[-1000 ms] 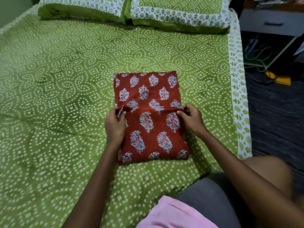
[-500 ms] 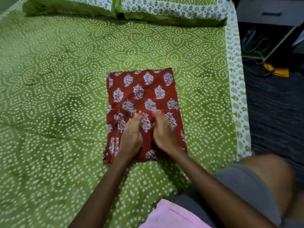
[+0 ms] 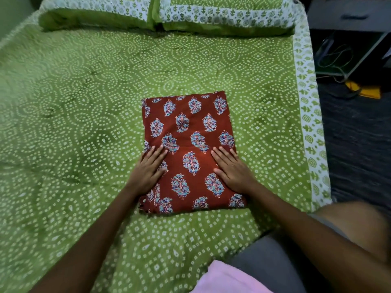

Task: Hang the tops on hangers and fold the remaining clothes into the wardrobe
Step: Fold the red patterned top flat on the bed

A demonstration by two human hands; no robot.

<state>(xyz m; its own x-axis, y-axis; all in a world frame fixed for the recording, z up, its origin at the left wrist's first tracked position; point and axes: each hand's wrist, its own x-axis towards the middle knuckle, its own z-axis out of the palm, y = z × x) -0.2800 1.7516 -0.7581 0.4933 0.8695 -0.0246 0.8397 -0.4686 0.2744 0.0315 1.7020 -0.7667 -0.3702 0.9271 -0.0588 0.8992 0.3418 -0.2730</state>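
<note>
On the green dotted bedspread (image 3: pixel 84 123), right of centre and nearer the right edge, a rust-red printed garment (image 3: pixel 190 132) is lying folded into a neat upright rectangle, blue-and-white leaf motifs facing up. A fold line is running across it about midway; the nearer half is sitting as a thicker layer on top.

Left hand (image 3: pixel 149 170) is resting palm-down on the garment's left side, fingers extended and slightly spread, fingertips reaching the fold line, the outer edge of the hand overlapping the cloth's left border. Right hand (image 3: pixel 231 169) is lying flat on the right side in the same way, fingers straight and together, pointing away from the body. Neither hand is gripping anything; both are pressing flat on the fabric, well apart, one motif showing between them.

Two matching pillows (image 3: pixel 165 15) are lying along the head of the bed. A pink cloth (image 3: pixel 228 280) is showing at the bottom edge, beside grey shorts (image 3: pixel 273 263) and a bare knee. Dark floor is showing to the right of the bed, with a yellow item (image 3: pixel 364 89) and some cables, blurred.
</note>
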